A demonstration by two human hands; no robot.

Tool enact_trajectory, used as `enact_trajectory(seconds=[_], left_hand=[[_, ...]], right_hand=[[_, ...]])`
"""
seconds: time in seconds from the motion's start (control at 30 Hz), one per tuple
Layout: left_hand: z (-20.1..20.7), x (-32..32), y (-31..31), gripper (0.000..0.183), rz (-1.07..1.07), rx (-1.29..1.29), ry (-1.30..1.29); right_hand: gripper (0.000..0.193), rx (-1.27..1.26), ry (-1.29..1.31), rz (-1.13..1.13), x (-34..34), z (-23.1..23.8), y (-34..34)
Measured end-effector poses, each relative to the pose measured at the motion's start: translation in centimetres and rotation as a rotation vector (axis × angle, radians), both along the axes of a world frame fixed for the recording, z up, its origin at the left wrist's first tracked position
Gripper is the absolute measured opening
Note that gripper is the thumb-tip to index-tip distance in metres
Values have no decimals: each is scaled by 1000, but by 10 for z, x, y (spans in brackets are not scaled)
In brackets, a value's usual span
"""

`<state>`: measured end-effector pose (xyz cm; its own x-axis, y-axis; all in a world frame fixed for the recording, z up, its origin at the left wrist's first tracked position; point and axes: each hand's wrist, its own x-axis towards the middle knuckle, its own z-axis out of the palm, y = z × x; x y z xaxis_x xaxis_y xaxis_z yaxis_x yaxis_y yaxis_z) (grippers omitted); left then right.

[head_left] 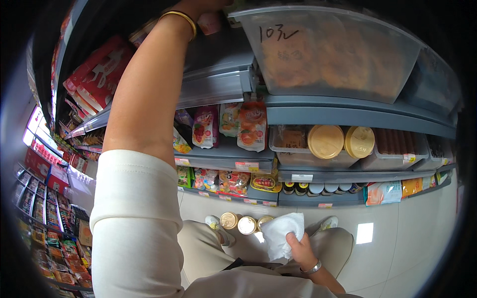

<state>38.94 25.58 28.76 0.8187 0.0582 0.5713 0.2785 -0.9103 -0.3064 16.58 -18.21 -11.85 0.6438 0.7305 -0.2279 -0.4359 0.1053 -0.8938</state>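
Grips white cloth [279, 235] in right hand [301, 251], five o'clock; likely light, soft; bunch mid-fold. Cannot tell grip of left hand [208, 4], twelve o'clock.

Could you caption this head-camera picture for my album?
Left hand up by a shop shelf, right hand holding a white cloth, three round-lidded containers on the floor below.

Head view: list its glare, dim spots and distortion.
Head view: a square reflection glares off the floor tiles; head view: the grey shelf edge looks curved; head view, top: the left hand is dim and partly cut off, while lower down the white cloth in the right hand is well lit.
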Motion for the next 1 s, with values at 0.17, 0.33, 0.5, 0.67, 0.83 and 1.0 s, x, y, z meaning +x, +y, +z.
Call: enact_trajectory(seconds=[0.17, 0.33, 0.5, 0.67, 0.83, 1.0], left_hand=[[10, 16, 24, 49, -6, 413, 164], [0, 3, 7, 49, -147, 202, -186], [-9, -10, -25, 59, -111, -186, -363], [-8, -25, -39, 67, -158, -384, -292], [-9, -65, -42, 70, -223, -460, -502], [-7, -172, -44, 79, -477, -797, -649]], right_hand=[[32, -34, 46, 33, 1, 5, -9], [35, -11, 8, 34, 0, 9, -13], [35, -12, -86, 27, 0, 6, -13], [38, -86, -149, 60, 3, -5, -11], [37, -68, -166, 15, 1, -16, -2], [37, 20, -179, -13, -4, -26, 6]])
